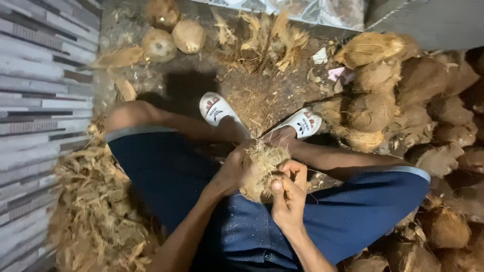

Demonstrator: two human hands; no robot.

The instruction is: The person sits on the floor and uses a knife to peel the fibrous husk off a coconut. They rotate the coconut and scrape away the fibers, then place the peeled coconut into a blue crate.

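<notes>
— Two hands on one thing?
— Yes: the left hand [233, 171] cups the brown, fibrous, half-husked coconut [260, 170] above the lap, and the right hand [287, 194] pinches its fibres.
— Around it?
— A pile of unhusked brown coconuts [403, 100] at the right, loose husk fibre [96, 216] at the left.

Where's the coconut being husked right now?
Centre of the head view: the coconut sits over the lap, gripped between the left hand and right hand, just below the two sandals.
</notes>
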